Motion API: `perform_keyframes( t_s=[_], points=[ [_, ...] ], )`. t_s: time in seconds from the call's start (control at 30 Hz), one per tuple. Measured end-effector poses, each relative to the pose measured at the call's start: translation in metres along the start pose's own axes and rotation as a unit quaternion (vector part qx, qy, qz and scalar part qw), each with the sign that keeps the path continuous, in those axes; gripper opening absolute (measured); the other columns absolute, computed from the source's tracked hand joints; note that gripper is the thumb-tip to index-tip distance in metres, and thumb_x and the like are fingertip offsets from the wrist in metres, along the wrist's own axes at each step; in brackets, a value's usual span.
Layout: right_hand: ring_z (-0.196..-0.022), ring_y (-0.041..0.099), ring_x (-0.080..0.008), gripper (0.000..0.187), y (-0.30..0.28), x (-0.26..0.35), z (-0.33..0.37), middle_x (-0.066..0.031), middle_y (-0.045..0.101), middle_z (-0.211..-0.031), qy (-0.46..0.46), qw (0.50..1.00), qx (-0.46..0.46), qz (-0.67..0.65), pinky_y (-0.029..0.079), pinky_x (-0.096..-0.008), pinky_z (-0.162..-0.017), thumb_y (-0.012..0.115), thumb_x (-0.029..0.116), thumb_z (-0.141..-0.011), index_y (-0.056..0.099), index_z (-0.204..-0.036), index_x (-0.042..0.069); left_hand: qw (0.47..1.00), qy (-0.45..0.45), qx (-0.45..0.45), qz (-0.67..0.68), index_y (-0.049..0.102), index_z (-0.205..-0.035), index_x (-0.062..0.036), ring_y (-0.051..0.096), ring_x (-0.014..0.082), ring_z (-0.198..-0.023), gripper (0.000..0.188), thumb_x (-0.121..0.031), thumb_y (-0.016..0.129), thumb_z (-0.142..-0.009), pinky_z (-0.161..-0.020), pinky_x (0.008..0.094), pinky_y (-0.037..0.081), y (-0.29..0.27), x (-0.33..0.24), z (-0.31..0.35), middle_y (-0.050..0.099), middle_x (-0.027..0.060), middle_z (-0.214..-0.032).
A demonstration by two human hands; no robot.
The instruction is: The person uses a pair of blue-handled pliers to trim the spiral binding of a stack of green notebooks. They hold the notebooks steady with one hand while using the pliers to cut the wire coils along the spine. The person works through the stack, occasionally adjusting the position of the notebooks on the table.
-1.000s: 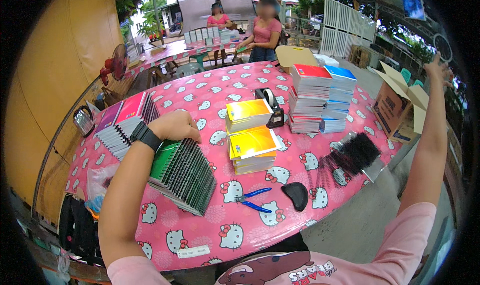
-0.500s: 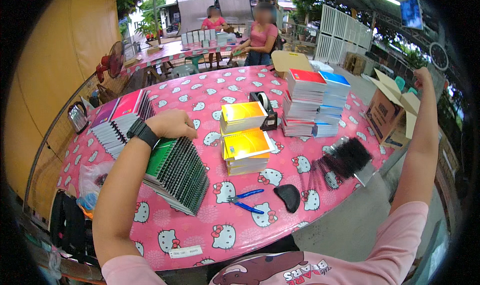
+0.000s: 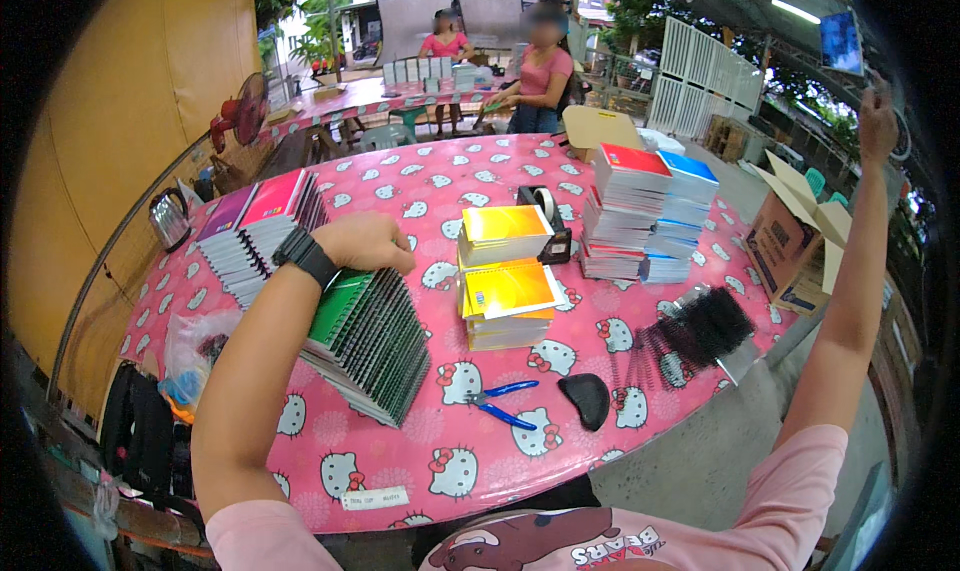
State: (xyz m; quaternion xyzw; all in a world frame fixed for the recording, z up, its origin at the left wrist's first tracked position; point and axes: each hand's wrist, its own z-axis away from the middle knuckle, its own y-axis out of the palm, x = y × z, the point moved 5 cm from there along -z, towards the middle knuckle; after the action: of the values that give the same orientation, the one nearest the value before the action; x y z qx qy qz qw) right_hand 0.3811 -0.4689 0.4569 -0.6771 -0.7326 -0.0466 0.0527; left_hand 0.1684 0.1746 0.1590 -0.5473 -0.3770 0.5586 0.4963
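My left hand point(image 3: 368, 243), with a black watch at the wrist, rests at the top far edge of a tall stack of green-covered spiral notebooks point(image 3: 385, 346). Its fingers curl downward, and whatever they hold is hidden. Far to the right, my right hand point(image 3: 878, 126) is raised at arm's length, well off the table. Those fingers are drawn together, pointing up; anything between them is too small to make out. Yellow notebooks point(image 3: 508, 289) are piled in the middle, right of the green stack. Blue-handled cutting pliers point(image 3: 505, 404) and a black pouch-like object point(image 3: 584, 403) lie nearer me.
Purple and red notebooks point(image 3: 262, 221) stand at the left. A tape dispenser point(image 3: 553, 226) is behind the yellow pile, beside red and blue notebooks point(image 3: 640, 216). Black binding coils point(image 3: 705, 331) lie near the right edge. An open carton point(image 3: 795, 241) stands beyond. Two people work farther back.
My right hand has risen and its fingers now point up. My left hand stays on the green stack. The whole view has shifted slightly, so things appear farther right.
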Motion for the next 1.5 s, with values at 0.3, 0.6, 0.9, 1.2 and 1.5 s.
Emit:
perform_keyframes(
  t_s=[0.3, 0.6, 0.9, 1.2, 1.5],
  points=[
    [-0.108, 0.055, -0.0259, 0.049, 0.070, -0.049, -0.031, -0.0122, 0.058, -0.118, 0.009, 0.974, 0.226, 0.015, 0.040, -0.0336, -0.092, 0.048, 0.037, -0.083, 0.053, -0.124, 0.011, 0.999, -0.030, 0.036, -0.023, 0.070, -0.095, -0.0101, 0.063, 0.0254, -0.082, 0.036, -0.033, 0.062, -0.069, -0.076, 0.0339, 0.048, -0.001, -0.003, 0.002, 0.068, 0.0129, -0.087],
    [-0.106, 0.055, -0.0324, 0.046, 0.074, -0.053, -0.010, -0.0150, 0.058, -0.116, 0.031, 0.983, 0.172, 0.052, 0.041, -0.0411, -0.091, 0.043, 0.038, -0.082, 0.058, -0.116, 0.009, 1.000, -0.013, 0.003, -0.010, 0.070, -0.090, -0.0086, 0.063, 0.0265, -0.079, 0.036, -0.036, 0.060, -0.068, -0.073, 0.0357, 0.048, 0.002, 0.004, -0.005, 0.067, 0.0128, -0.083],
    [-0.072, 0.059, -0.0244, 0.052, 0.072, -0.057, -0.023, -0.0128, 0.064, -0.081, 0.021, 0.981, 0.185, -0.048, 0.044, -0.0348, -0.070, 0.056, 0.037, -0.079, 0.052, -0.125, 0.013, 1.000, 0.005, 0.009, 0.013, 0.069, -0.094, -0.0072, 0.064, 0.0250, -0.081, 0.035, -0.030, 0.061, -0.069, -0.075, 0.0342, 0.048, 0.006, 0.004, -0.002, 0.068, 0.0120, -0.087],
    [-0.078, 0.058, -0.0151, 0.027, -0.119, 0.164, 0.251, -0.0052, 0.061, -0.084, -0.138, 0.797, 0.417, -0.415, 0.046, -0.0294, -0.069, 0.064, 0.016, -0.079, 0.061, -0.104, 0.005, 0.999, -0.039, 0.021, -0.008, 0.071, -0.087, -0.0087, 0.063, 0.0209, -0.072, 0.029, -0.031, 0.062, -0.071, -0.067, 0.0329, 0.047, 0.000, -0.005, 0.006, 0.068, 0.0102, -0.078],
    [-0.084, 0.060, -0.0285, 0.028, -0.211, 0.285, 0.544, -0.0138, 0.063, -0.088, -0.155, 0.459, 0.676, -0.556, 0.046, -0.0365, -0.074, 0.057, 0.016, -0.084, 0.060, -0.109, 0.005, 0.999, 0.031, 0.035, -0.020, 0.072, -0.084, -0.0105, 0.061, 0.0202, -0.065, 0.025, -0.029, 0.057, -0.077, -0.061, 0.0329, 0.046, -0.001, -0.016, 0.000, 0.067, 0.0109, -0.074]
  ],
)
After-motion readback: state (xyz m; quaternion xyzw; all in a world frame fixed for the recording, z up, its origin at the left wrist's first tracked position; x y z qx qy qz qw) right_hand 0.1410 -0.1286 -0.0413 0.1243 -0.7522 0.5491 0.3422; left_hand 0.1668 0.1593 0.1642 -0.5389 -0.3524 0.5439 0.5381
